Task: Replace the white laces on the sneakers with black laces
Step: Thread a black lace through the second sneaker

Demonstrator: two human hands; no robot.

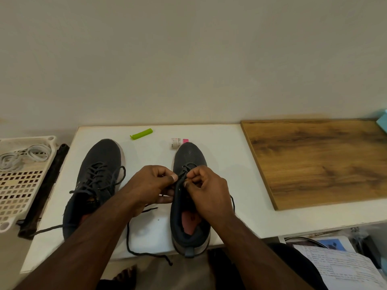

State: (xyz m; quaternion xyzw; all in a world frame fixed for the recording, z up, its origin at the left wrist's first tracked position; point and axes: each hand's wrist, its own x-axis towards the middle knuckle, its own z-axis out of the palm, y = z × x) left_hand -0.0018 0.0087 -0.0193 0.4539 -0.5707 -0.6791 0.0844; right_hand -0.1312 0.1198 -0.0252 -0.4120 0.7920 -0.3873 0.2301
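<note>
- White surface (219, 164) below a plain wall carries both sneakers.
- Left sneaker (98, 176), 9 o'clock: black-laced, untied.
- Right sneaker (189, 197), centre: lower eyelets threaded only.
- Left hand (150, 185) and right hand (206, 189) each pinch the black lace (134, 245).
- White laces (23, 158) lie in the basket (18, 195).

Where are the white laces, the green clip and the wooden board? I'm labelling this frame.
white laces (25, 156): head view, on the coiled loops in the basket.
green clip (141, 133): head view, middle of its body.
wooden board (318, 162): head view, centre of its top face.
</note>
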